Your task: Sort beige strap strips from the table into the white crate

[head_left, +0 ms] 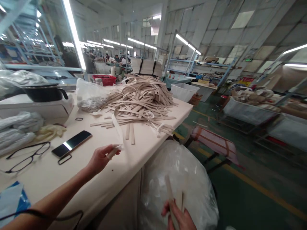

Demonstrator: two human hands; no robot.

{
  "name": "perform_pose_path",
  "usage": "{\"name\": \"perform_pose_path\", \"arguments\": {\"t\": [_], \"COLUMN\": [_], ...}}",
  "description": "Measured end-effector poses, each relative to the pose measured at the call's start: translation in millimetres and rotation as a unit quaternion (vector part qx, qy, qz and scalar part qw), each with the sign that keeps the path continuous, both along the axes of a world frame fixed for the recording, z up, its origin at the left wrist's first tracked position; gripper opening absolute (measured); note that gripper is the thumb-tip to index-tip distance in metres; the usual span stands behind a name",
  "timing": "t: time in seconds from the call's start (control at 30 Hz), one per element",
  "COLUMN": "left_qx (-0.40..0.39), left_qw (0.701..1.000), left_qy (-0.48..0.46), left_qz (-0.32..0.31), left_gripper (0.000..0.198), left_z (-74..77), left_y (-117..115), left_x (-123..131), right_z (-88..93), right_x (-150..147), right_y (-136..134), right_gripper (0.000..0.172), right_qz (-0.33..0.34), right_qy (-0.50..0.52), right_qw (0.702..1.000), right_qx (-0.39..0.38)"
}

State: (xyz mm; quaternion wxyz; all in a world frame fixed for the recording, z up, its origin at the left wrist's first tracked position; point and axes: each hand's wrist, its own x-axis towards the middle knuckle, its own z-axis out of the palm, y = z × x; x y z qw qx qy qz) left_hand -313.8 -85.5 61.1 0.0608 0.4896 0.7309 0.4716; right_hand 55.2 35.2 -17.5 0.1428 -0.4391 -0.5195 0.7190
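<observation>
My left hand [102,158] is above the table's front edge, its fingers pinched on the end of a thin white strip [117,129]. That strip runs up toward a big heap of beige straps [141,95]. Pale wrapping covers at least one of my left fingers. Low in the view, my right hand [179,217] is closed around a few beige straps [169,188] that point upward, slightly blurred. It is in front of a large clear plastic bag [182,172] beside the table. Two loose strap ends [130,133] lie on the table near my left hand.
On the table [100,188] lie a phone [72,143], eyeglasses [28,156] and small dark rectangular rings [64,159]. Behind them are a black pot [44,93] and a clear bag of small parts [92,99]. A padded stool [214,143] stands right; white bins [248,110] stand beyond.
</observation>
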Motion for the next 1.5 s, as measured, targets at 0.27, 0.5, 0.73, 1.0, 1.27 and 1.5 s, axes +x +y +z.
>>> {"name": "perform_pose_path", "arguments": {"t": [0.27, 0.5, 0.73, 1.0, 1.27, 1.5], "left_qx": [-0.018, -0.028, -0.071, -0.224, -0.297, -0.278], "left_qw": [0.948, 0.959, 0.926, 0.858, 0.852, 0.841], "left_qy": [0.216, 0.116, -0.339, -0.393, -0.324, -0.381], "left_qz": [-0.233, -0.256, -0.150, -0.243, -0.283, -0.264], "left_gripper": [0.033, 0.026, 0.050, 0.037, 0.035, 0.031], "left_z": [-19.9, -24.3, -19.8, -28.2, -46.6, -52.4], "left_y": [-19, -23, 3, 30, 40, 49], "left_x": [102, 136, 156, 172, 172, 180], "right_z": [61.7, 53.6, 64.3, 66.0, 62.8, 60.6], "right_x": [-61, -72, -55, -43, -42, -39], "right_y": [6, 8, 14, 25, 32, 35], "right_gripper": [0.064, 0.051, 0.042, 0.041, 0.040, 0.043], "right_qz": [0.182, 0.127, 0.057, 0.064, 0.083, 0.038], "right_qy": [0.124, 0.118, 0.108, 0.071, 0.068, 0.037], "right_qw": [0.975, 0.984, 0.980, 0.962, 0.957, 0.964], "right_qx": [-0.016, 0.043, 0.160, 0.255, 0.270, 0.261]}}
